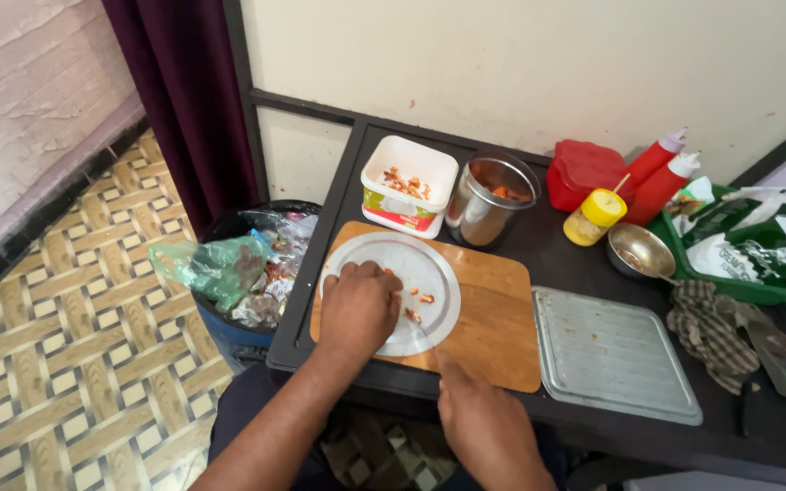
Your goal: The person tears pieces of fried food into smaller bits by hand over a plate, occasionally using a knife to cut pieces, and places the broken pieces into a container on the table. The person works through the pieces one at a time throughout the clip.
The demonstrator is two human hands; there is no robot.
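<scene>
Plainly, the left hand (pixel 357 309) curls fingertips over small orange bits (pixel 418 305) mid-plate (pixel 353 250) on the board (pixel 502 309) at the table's (pixel 548 238) front edge, while the right hand (pixel 484 423) closes on what seems a thin knife (pixel 428 341), which could nick those fingers.

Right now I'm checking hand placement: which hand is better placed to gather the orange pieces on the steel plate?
Probably the left hand: it rests on the steel plate, fingertips beside the orange pieces. The right hand sits off the plate.
</scene>
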